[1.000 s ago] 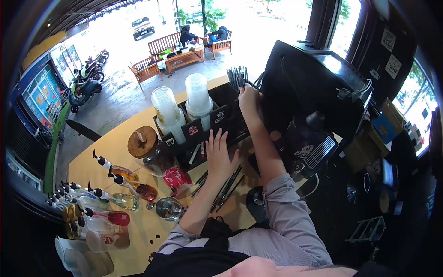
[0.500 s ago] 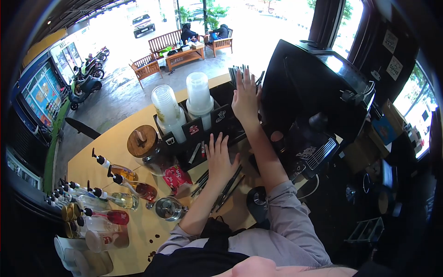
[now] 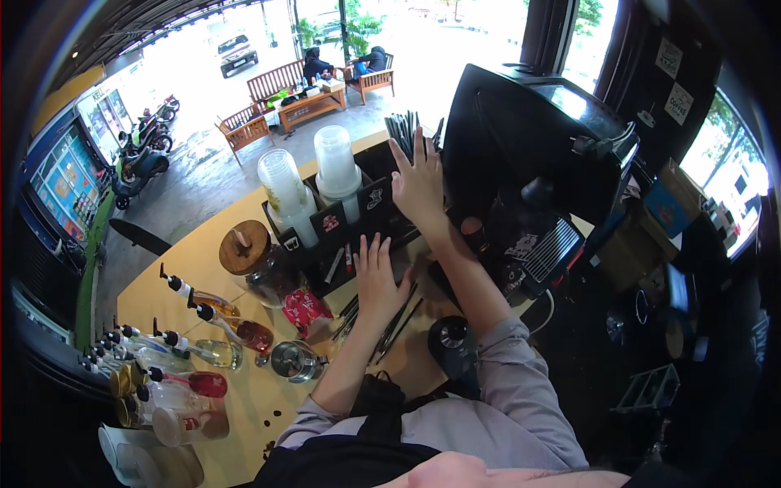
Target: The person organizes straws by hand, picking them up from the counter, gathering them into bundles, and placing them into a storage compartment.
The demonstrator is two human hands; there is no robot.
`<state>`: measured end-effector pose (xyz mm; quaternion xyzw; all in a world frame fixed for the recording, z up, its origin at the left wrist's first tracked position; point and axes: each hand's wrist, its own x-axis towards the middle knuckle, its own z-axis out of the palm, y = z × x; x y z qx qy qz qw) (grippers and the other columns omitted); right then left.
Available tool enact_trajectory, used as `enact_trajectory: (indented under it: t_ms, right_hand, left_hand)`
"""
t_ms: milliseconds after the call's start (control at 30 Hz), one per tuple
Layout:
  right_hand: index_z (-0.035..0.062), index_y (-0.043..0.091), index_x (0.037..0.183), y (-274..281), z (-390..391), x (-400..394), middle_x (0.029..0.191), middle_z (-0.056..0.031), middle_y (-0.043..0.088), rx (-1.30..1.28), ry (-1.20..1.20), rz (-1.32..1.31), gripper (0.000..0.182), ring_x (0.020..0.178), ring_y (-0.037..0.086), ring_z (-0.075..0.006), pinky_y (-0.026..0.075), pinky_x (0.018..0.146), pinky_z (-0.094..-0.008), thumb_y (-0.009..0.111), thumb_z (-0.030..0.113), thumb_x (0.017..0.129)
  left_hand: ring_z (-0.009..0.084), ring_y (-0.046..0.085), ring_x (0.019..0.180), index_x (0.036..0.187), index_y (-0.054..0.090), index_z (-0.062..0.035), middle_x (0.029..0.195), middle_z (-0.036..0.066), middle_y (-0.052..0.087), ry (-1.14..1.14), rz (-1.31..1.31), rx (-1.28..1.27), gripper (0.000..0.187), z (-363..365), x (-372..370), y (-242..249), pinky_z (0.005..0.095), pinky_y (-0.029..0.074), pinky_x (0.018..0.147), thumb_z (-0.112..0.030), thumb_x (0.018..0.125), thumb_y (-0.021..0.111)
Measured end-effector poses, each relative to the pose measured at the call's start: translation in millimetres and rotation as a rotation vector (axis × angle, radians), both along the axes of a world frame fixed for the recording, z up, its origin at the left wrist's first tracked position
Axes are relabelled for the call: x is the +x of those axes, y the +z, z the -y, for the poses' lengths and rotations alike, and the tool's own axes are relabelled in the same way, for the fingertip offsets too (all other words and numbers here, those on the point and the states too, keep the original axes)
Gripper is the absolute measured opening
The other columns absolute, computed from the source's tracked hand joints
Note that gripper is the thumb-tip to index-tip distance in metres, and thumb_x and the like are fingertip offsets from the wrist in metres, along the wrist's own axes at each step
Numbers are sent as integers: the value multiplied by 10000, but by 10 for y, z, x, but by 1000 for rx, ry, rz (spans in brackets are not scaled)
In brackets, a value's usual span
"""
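Straws (image 3: 400, 128), right hand (image 3: 420, 189) outstretched, left hand (image 3: 378, 283) lower

single head-worn view, looking forward and steeply down, wide-angle, counter close below, street beyond

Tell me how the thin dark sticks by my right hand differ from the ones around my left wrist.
The right-hand bunch stands roughly upright, while the loose sticks lie on the counter. The bunch is packed close together; the loose sticks are spread on both sides of your left wrist. Both sets are thin and dark.
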<state>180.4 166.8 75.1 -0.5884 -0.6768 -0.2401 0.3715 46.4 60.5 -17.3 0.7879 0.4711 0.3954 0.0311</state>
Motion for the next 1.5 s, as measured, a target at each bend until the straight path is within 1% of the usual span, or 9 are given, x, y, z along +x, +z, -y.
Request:
enact_trajectory:
  t_ms: [267, 500, 667, 800, 867, 967, 1067, 1400, 1500]
  right_hand:
    - [102, 494, 1319, -474, 1165, -248, 1503, -210, 266, -192, 451, -28, 513, 1326, 310, -424, 301, 1072, -489, 587, 119, 815]
    - [41, 496, 1311, -1452, 1649, -311, 1411, -179, 416, -604, 453, -158, 528, 1221, 450, -370, 384, 1029, -411, 597, 54, 793]
    - [55, 499, 1301, -1909, 1874, -329, 1366, -120, 473, -875, 526, 31, 608, 1205, 467, -342, 421, 1000, -401, 662, 50, 714]
    - [78, 541, 1264, -2075, 1986, -395, 1327, -69, 495, -738, 503, 50, 549, 1159, 490, -293, 447, 943, -399, 647, 100, 725]
    - [72, 551, 1197, -2081, 2007, -404, 1189, -75, 543, -777, 499, 62, 574, 1106, 493, -306, 451, 930, -377, 708, 74, 645]
    - [79, 570, 1111, -2129, 2002, -392, 1071, -61, 543, -682, 504, 50, 451, 1012, 505, -291, 461, 877, -377, 673, 93, 672]
    - [67, 591, 1034, -2230, 1957, -371, 1048, -66, 529, -660, 467, 87, 300, 1009, 507, -272, 469, 868, -373, 603, 118, 739]
    - [84, 570, 1004, -2142, 2002, -380, 965, -63, 515, -528, 341, 170, 275, 938, 514, -250, 436, 817, -342, 587, 146, 736]
    - [118, 560, 911, -2195, 1947, -338, 936, -34, 525, -418, 287, 298, 181, 942, 508, -216, 436, 766, -336, 573, 200, 751]
  left_hand:
    - [451, 253, 1375, 1376, 332, 26, 1417, 229, 364, -70, -10, -82, 775, 332, -223, -234, 602, 245, 1082, -251, 759, 710]
    - [419, 217, 1397, 1388, 303, 35, 1426, 220, 357, 0, -148, -253, 825, 745, -480, -707, 578, 212, 1107, -306, 755, 706]
    - [410, 195, 1408, 1393, 291, 55, 1445, 226, 336, 37, -233, -316, 868, 1001, -600, -1105, 573, 169, 1121, -355, 750, 705]
    - [398, 153, 1426, 1415, 266, 55, 1482, 220, 288, 57, -310, -411, 929, 1140, -631, -1151, 567, 146, 1130, -377, 731, 722]
    - [395, 148, 1427, 1422, 252, 51, 1490, 212, 276, 59, -306, -423, 962, 1164, -655, -1131, 554, 146, 1136, -376, 710, 737]
    - [393, 150, 1427, 1429, 240, 51, 1494, 209, 271, 63, -312, -436, 1006, 1164, -709, -1085, 544, 145, 1142, -391, 688, 756]
    - [396, 162, 1423, 1425, 247, 57, 1483, 219, 289, 65, -291, -402, 1007, 1135, -758, -1090, 549, 145, 1139, -429, 702, 751]
    - [408, 172, 1417, 1424, 259, 57, 1477, 231, 298, 11, -238, -314, 918, 1170, -669, -1089, 562, 143, 1128, -496, 804, 651]
    - [425, 195, 1406, 1401, 292, 80, 1453, 251, 327, -1, -209, -316, 894, 1205, -648, -1054, 581, 156, 1116, -501, 812, 634]
